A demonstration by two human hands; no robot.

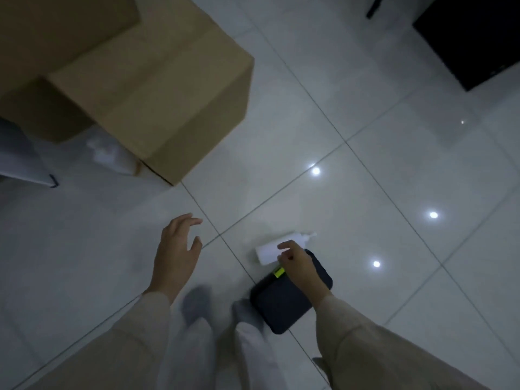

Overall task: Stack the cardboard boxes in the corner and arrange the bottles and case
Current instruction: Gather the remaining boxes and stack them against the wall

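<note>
A large cardboard box (157, 102) stands on the tiled floor at the upper left, with another brown box (56, 26) behind it. A white bottle (268, 250) lies on its side on the floor beside a dark case (284, 302) with a yellow-green tab (278, 273). My right hand (295, 263) hovers over the bottle and the case's edge, fingers curled loosely, holding nothing that I can make out. My left hand (176, 251) hangs above the floor to the left, fingers spread and relaxed. A second pale bottle (112, 154) sits blurred at the foot of the large box.
A black cabinet or box (475, 35) fills the upper right corner. A grey-white panel (22, 159) leans at the left edge. My feet (197, 302) stand just left of the case. Glossy floor tiles (365, 192) reflect ceiling lights.
</note>
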